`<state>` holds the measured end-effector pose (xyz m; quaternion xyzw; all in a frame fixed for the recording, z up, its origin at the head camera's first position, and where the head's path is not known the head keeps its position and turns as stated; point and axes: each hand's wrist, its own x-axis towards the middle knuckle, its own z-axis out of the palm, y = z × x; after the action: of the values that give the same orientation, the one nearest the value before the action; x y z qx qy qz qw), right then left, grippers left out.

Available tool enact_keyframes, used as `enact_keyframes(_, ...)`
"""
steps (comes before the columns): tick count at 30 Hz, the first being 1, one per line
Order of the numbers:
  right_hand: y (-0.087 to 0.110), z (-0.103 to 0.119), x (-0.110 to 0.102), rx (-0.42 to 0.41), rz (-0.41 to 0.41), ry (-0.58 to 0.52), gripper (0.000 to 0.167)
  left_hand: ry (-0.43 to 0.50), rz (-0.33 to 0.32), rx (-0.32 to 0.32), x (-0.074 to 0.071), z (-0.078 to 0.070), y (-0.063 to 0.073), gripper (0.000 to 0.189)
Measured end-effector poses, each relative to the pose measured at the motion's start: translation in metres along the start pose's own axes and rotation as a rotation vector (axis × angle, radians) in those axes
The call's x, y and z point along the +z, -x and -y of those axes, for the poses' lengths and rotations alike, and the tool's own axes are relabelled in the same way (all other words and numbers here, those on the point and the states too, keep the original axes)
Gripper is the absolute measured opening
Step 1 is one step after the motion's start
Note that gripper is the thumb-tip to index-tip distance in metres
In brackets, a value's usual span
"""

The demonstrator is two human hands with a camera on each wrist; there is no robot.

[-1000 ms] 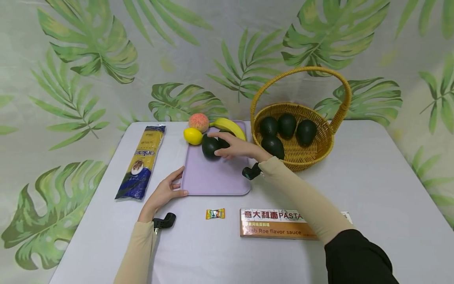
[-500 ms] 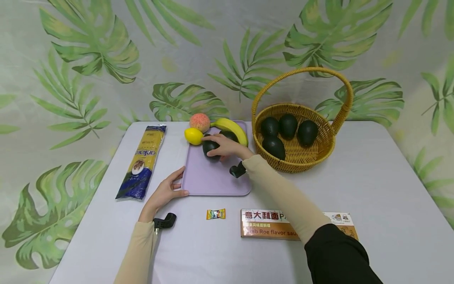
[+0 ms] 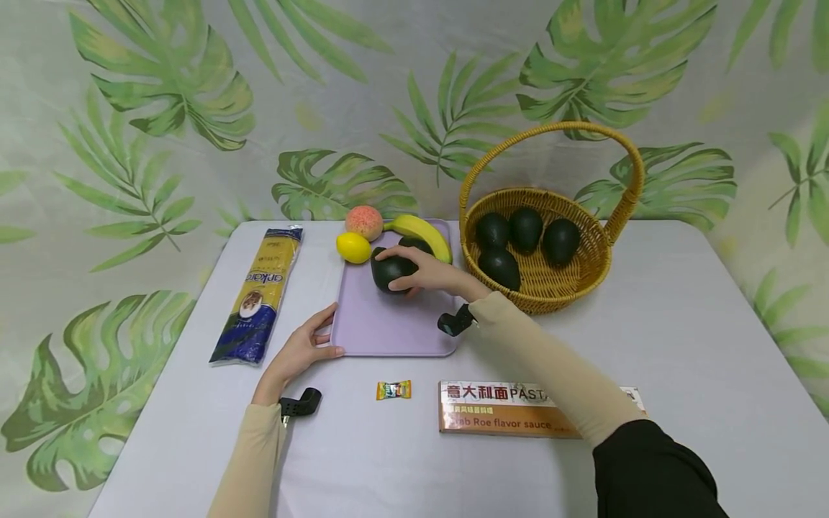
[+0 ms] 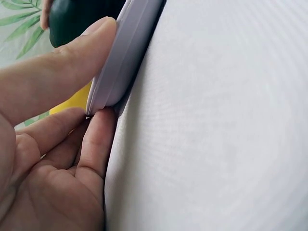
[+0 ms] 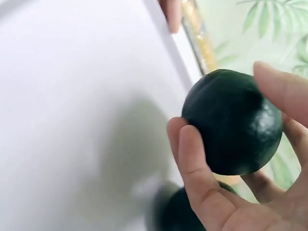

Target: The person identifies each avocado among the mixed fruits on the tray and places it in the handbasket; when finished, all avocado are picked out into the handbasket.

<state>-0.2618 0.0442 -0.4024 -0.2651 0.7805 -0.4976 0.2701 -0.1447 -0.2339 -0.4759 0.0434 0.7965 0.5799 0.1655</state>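
My right hand [image 3: 435, 275] grips a dark green avocado [image 3: 390, 272] over the lilac tray [image 3: 382, 327]. In the right wrist view, thumb and fingers curl round that avocado [image 5: 233, 122], and a shadow falls on the tray below it. A second avocado [image 3: 414, 243] lies just behind, partly hidden by the hand. At the tray's near left corner, my left hand [image 3: 300, 352] pinches the edge; the left wrist view has its thumb [image 4: 103, 31] on the rim [image 4: 122, 57]. A banana [image 3: 424, 234], peach [image 3: 364, 223] and lemon [image 3: 353, 247] lie along the tray's back.
A wicker basket [image 3: 550, 289] with a tall handle stands right of the tray, holding several avocados [image 3: 560, 241]. A pasta bag [image 3: 259, 295] lies at left. Nearer me are a small wrapped candy [image 3: 393, 390] and a pasta box [image 3: 499, 417], partly under my right arm.
My right hand first reached left onto the avocado, then drew back slightly right with it, and the avocado now looks raised. The left hand has stayed at the tray corner.
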Motion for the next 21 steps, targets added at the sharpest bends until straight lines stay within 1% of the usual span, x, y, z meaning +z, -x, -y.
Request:
enact_keyframes(3,0.017,0.003,-0.010,-0.011,0.003,-0.066,0.051,-0.011,-0.001,0.002,0.000,0.001,0.000,0.094)
enact_keyframes(7,0.046,0.007,-0.030,-0.044,-0.002,-0.076,0.052,-0.017,-0.001,-0.002,0.000,0.001,-0.001,0.095)
enact_keyframes(10,0.070,0.007,-0.048,-0.071,-0.025,-0.091,0.053,-0.019,0.001,0.002,0.000,0.001,0.000,0.095)
enact_keyframes(13,0.094,0.003,-0.066,-0.085,-0.067,-0.111,0.054,-0.022,0.001,0.000,0.001,0.000,0.000,0.095)
enact_keyframes(17,0.126,-0.010,-0.091,-0.074,-0.144,-0.147,0.054,-0.018,0.006,-0.005,0.002,-0.001,0.001,0.095)
enact_keyframes(21,0.155,-0.028,-0.113,-0.073,-0.226,-0.210,0.051,-0.075,0.012,0.002,0.003,-0.005,0.001,0.097)
